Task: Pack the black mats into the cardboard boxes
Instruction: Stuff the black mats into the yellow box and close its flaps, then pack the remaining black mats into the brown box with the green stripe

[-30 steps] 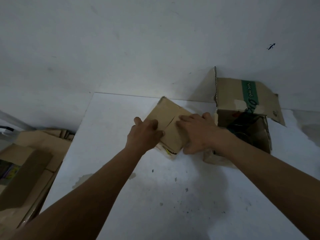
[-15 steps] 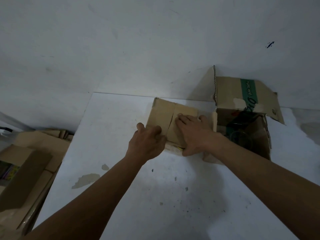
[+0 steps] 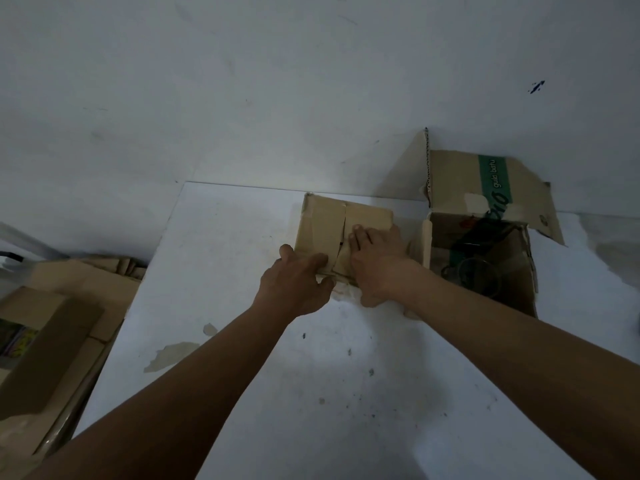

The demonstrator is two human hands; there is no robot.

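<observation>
Cardboard, tan and creased, lies under both hands; the small box (image 3: pixel 343 230) sits on the white table (image 3: pixel 277 393) just right of frame centre, close to the wall, its two top flaps folded down to meet along a seam; the left hand (image 3: pixel 298 282) grips its near left corner, thumb up the side, fingers curled over the top; the right hand (image 3: pixel 377 258) lies flat on the right flap, fingers straight, pressing; so this box looks packed and closed, with no tape that I can see; no black mat lies loose in view; the open box (image 3: pixel 453 181) at right, just beside it, holds dark shapes (image 3: pixel 485 240) too dim to name, flaps up, so probably still to finish; more cardboard boxes (image 3: pixel 52 323) sit at lower left.
</observation>
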